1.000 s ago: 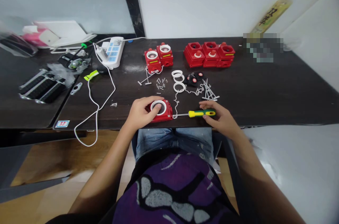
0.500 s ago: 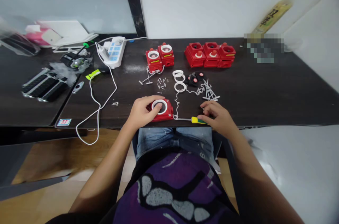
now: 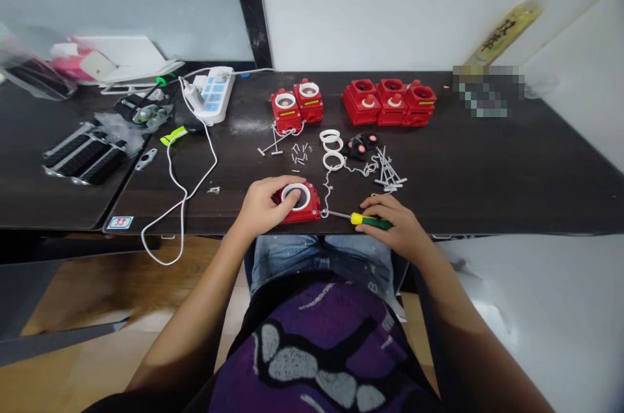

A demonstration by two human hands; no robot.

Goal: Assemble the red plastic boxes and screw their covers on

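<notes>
My left hand [image 3: 260,206] grips a red box with a white ring on top [image 3: 299,201] at the near edge of the dark table [image 3: 487,166]. My right hand [image 3: 397,224] is closed round the yellow-green handle of a screwdriver [image 3: 363,220]. Its metal shaft lies flat and points left at the side of the red box. A thin white cord [image 3: 325,186] runs from the box up toward loose white rings [image 3: 332,149].
Two ringed red boxes [image 3: 296,105] and three more red boxes [image 3: 389,101] stand at the back. Small screws [image 3: 298,154], white pins [image 3: 387,172] and black parts [image 3: 361,144] lie mid-table. A white power strip [image 3: 210,95] with its cable, and tools, are on the left.
My right hand has closed over the screwdriver's handle and slid it slightly toward me. My left hand stays on the red box.
</notes>
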